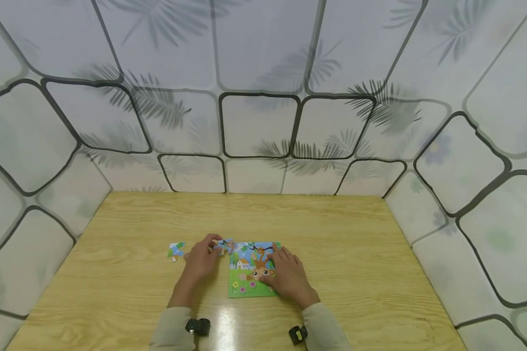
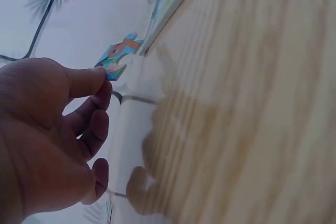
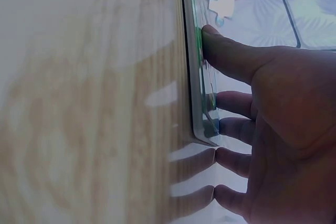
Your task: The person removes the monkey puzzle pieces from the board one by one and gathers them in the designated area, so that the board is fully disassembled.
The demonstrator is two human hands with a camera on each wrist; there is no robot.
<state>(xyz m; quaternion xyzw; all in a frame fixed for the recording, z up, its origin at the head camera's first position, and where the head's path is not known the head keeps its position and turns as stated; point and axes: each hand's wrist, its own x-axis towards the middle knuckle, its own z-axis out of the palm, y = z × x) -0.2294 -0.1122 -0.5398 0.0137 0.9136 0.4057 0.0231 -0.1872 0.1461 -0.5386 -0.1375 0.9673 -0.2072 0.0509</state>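
- Head view: I see my left hand (image 1: 202,259) pinching a jigsaw piece (image 1: 225,246), blue with brown figures, at the picture board's far left corner; I cannot tell whether the two touch.
- The picture board (image 1: 251,280) lies flat on the wood-grain table (image 1: 334,234): big-eyed brown monkey, small house, white fence, blue sky, green ground with pink and yellow flowers.
- My right hand (image 1: 288,274) rests over its right side, fingers extended, thumb on the picture.
- Another loose patch of puzzle (image 1: 176,249), blue, green and white, lies left of my left hand.
- Left wrist view: thumb and forefinger grip the piece by its edge; blue, orange-brown and green print, rounded tab, curved notch. Other fingers curl loosely.
- Right wrist view: fingers spread, unclenched, thumb on the board's glossy face. The pinched piece looks washed pale here, tab and notch clear.
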